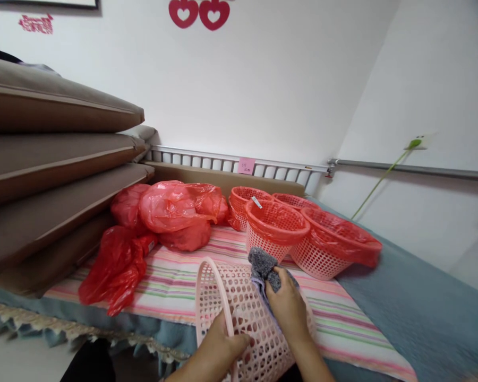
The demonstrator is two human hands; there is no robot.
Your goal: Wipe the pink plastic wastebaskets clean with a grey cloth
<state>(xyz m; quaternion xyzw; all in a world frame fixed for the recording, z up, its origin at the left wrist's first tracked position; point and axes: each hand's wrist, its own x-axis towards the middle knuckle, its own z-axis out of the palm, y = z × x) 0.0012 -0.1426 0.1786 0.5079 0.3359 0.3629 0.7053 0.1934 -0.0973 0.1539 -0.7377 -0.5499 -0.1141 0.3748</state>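
A pale pink plastic basket (258, 339) with a lattice wall lies tipped on its side in front of me, its mouth facing left. My left hand (219, 345) grips its rim, the thumb outside and the other fingers reaching in. Bunched in my right hand (289, 305) is a grey fluffy cloth (265, 265) with a lilac side, pressed against the outer wall of the basket. Just beyond stand several similar baskets, including a near one (273, 246) and a right one (316, 260), lined with red plastic bags.
Red plastic bags (179, 212) lie heaped at left on a striped cloth (171, 286), with a crumpled one (115, 265) nearer. Thick brown cushions (63, 154) are stacked on the left. A white radiator (207, 158) and a grey pipe (422, 168) run along the walls.
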